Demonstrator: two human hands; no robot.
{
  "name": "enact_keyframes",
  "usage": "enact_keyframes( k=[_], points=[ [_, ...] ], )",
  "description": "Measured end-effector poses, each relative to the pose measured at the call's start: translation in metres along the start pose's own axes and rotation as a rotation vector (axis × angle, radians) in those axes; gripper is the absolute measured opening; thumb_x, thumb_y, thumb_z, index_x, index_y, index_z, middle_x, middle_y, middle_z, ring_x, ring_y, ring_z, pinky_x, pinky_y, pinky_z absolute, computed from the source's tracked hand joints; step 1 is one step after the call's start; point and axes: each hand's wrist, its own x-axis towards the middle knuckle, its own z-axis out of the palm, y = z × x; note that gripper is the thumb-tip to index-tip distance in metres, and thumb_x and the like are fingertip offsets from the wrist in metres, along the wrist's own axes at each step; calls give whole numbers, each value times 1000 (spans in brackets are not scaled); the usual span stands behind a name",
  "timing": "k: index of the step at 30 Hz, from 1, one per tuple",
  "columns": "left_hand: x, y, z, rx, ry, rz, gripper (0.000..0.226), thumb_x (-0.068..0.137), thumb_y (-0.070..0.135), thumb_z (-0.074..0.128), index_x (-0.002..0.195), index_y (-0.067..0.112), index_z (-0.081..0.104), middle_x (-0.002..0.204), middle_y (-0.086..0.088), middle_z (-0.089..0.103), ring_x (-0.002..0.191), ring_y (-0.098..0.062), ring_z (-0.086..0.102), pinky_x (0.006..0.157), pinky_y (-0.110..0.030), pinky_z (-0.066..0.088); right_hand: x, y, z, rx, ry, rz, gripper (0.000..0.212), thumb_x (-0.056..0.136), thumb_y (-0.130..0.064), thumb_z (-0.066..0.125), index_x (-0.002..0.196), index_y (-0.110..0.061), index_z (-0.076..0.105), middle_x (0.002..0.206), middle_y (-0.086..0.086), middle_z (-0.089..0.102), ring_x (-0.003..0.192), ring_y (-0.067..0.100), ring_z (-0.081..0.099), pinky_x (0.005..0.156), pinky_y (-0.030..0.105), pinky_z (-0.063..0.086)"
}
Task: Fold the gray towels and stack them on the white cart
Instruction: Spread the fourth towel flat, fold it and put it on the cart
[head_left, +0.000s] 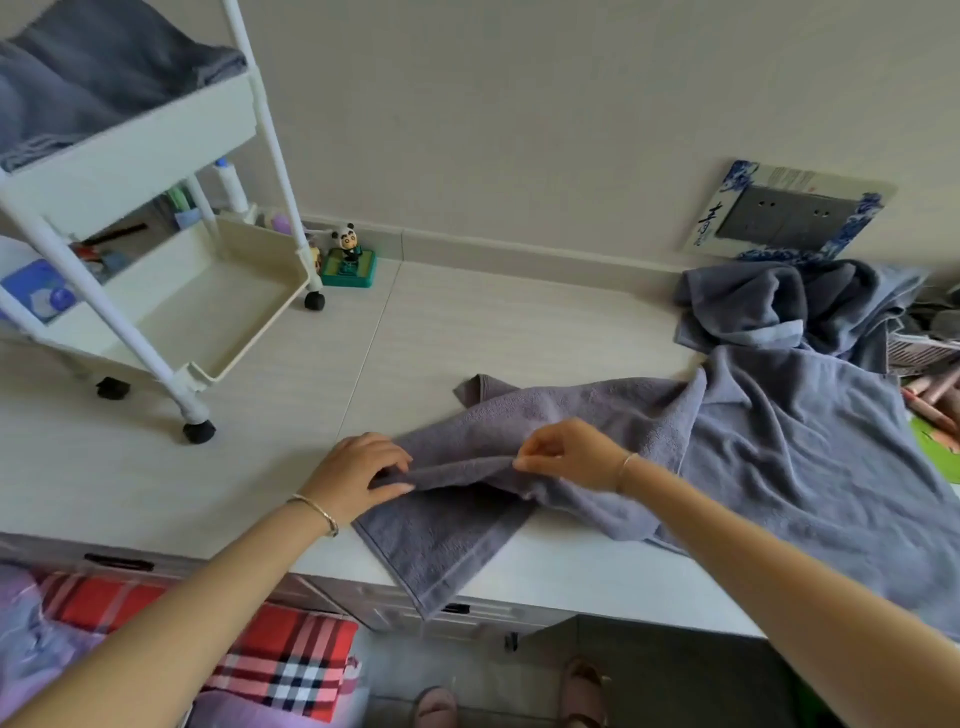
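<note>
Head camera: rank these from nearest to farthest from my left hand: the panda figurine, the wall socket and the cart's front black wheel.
Measured from the left hand, which grips the gray towel:
1. front black wheel, to the hand's left on the counter.
2. panda figurine, straight back, by the wall.
3. wall socket, far off to the right, on the wall.

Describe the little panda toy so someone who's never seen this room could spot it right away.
Find the white cart on the left. Just right of its back wheel, against the wall, stands the panda toy. It is the only black-and-white figure, sitting on a green base.
</note>
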Motion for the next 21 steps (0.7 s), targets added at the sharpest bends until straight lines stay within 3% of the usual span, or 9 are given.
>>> enact_keyframes(
  k=[3, 6, 9, 11, 13, 14, 16, 18, 21],
  points=[
    [17, 10, -37, -312, -83, -178, 27, 81, 50, 62, 79, 23, 60, 77, -4, 68, 73, -10, 59, 82, -36, 49, 8, -19, -52, 74, -62, 54, 16, 84, -35, 67, 81, -20, 73, 73, -11, 67, 67, -7, 56, 75, 11, 45],
    [42, 21, -80, -509, -143, -259, 35, 80, 54, 60, 82, 19, 61, 83, -27, 65, 71, -15, 54, 77, -33, 46, 22, -32, -95, 280, -98, 76, 14, 85, -32, 66, 79, -22, 74, 86, -4, 73, 84, 6, 64, 87, 23, 49],
    [72, 20, -103, -530, 53, -299, 25, 85, 41, 60, 83, 16, 61, 84, -23, 68, 73, -15, 54, 78, -31, 41, 61, -37, -115, 171, 146, 81, 11, 83, -31, 69, 78, -23, 73, 78, -9, 71, 75, 5, 61, 79, 19, 48],
    [90, 14, -101, -450, 219, -357, 19, 88, 31, 61, 98, 15, 60, 96, -10, 70, 87, -17, 60, 86, -31, 44, 92, -28, -115, 71, 361, 98, 7, 82, -23, 72, 83, -17, 71, 83, -2, 70, 79, 12, 62, 83, 26, 51],
    [96, 4, -89, -328, 269, -433, 37, 88, 32, 61, 120, 15, 54, 119, -7, 61, 109, -21, 56, 96, -33, 42, 109, -19, -102, 77, 502, 114, 5, 81, -17, 72, 83, -16, 69, 86, 3, 69, 84, 21, 65, 87, 35, 52],
    [94, -1, -80, -272, 252, -448, 46, 87, 35, 61, 127, 15, 50, 127, -6, 56, 118, -22, 52, 101, -34, 40, 111, -18, -92, 79, 524, 92, 5, 81, -17, 72, 84, -17, 68, 86, 1, 69, 84, 21, 65, 85, 32, 51],
    [81, -5, -62, -218, 186, -399, 54, 84, 45, 61, 129, 19, 50, 131, -1, 54, 122, -19, 49, 104, -36, 39, 104, -19, -67, 89, 449, 27, 5, 81, -20, 72, 85, -21, 69, 84, -5, 68, 76, 10, 61, 77, 24, 48],
    [60, -3, -45, -181, 104, -257, 56, 77, 63, 55, 119, 27, 57, 122, 8, 57, 115, -10, 51, 102, -33, 41, 90, -19, -37, 106, 292, -15, 8, 79, -24, 75, 80, -29, 69, 80, -12, 66, 68, -3, 56, 72, 16, 45],
    [26, 3, -16, -98, -61, -95, 75, 67, 86, 39, 116, 34, 60, 126, 10, 54, 120, -9, 46, 106, -34, 35, 69, -10, 4, 33, 88, -145, 10, 76, -31, 77, 83, -25, 73, 91, -14, 68, 81, -3, 60, 76, 10, 44]
  ],
)
